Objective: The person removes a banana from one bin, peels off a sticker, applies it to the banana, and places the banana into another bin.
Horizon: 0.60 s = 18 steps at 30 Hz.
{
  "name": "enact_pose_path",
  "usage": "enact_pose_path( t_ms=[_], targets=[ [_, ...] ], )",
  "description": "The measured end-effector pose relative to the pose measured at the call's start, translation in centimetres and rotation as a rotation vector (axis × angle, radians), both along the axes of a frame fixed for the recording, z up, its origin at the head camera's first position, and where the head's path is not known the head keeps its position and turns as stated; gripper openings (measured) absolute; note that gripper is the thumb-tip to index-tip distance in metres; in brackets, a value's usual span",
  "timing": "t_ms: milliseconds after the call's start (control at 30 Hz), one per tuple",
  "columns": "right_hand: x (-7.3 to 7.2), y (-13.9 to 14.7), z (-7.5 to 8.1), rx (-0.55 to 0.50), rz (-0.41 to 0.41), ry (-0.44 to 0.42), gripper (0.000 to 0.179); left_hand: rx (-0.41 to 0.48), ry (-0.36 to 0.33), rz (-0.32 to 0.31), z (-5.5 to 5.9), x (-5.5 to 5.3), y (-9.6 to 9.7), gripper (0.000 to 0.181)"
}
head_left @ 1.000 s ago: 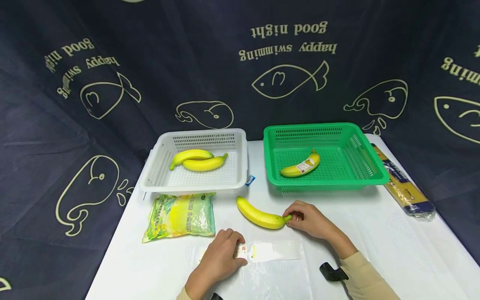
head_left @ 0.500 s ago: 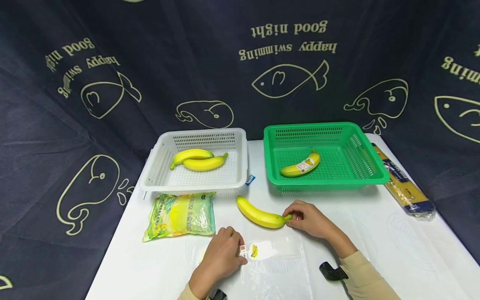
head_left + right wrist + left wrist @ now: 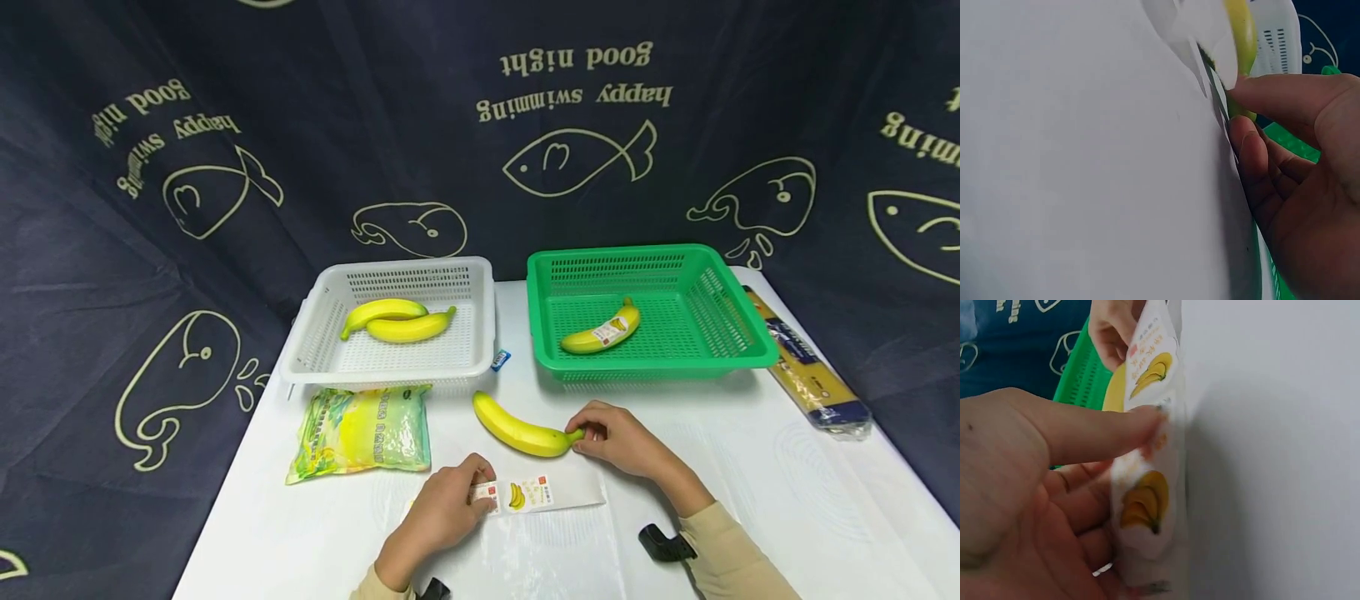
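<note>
My left hand (image 3: 446,500) pinches a strip of banana labels (image 3: 532,493) between thumb and fingers. The left wrist view shows the printed side of the labels (image 3: 1141,506), each with a bunch of bananas and small lettering. To the right of that hand, the strip's tail lies pale and unprinted. My right hand (image 3: 618,437) holds the green stem of a yellow banana (image 3: 521,432), which lies on the white table just beyond the strip. In the right wrist view, thumb and fingertips (image 3: 1254,147) close on the stem end, and a white piece of strip (image 3: 1210,31) hides part of the banana.
A white basket (image 3: 390,379) with two bananas stands back left. Back right, a green basket (image 3: 652,364) holds one labelled banana. A yellow-green packet (image 3: 363,433) lies left, a small blue wrapper (image 3: 501,360) between the baskets, and a brown-and-blue package (image 3: 813,375) at the right edge.
The label strip in my left hand has turned and lifted slightly, and a whole printed label now shows beside the fingers. My right hand and the banana stay in place.
</note>
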State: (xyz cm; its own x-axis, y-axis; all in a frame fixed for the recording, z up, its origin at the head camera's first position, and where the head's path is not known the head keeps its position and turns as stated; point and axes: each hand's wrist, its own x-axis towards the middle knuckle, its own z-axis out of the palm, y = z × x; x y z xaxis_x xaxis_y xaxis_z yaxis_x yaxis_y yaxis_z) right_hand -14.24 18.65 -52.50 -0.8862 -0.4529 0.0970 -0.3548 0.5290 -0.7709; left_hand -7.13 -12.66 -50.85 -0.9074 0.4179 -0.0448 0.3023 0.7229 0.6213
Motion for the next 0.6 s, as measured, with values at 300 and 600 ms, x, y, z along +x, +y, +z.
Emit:
enact_pose_path(
  t_ms=[300,600],
  targets=[
    [0.0,0.1,0.0,0.000,-0.001,-0.001,0.023,0.249,-0.087,-0.013,-1.2,-0.1,-0.4,0.021],
    [0.2,-0.1,0.5,-0.006,-0.005,-0.023,0.024,0.361,-0.099,0.006,-1.3,0.1,-0.4,0.019]
  ],
)
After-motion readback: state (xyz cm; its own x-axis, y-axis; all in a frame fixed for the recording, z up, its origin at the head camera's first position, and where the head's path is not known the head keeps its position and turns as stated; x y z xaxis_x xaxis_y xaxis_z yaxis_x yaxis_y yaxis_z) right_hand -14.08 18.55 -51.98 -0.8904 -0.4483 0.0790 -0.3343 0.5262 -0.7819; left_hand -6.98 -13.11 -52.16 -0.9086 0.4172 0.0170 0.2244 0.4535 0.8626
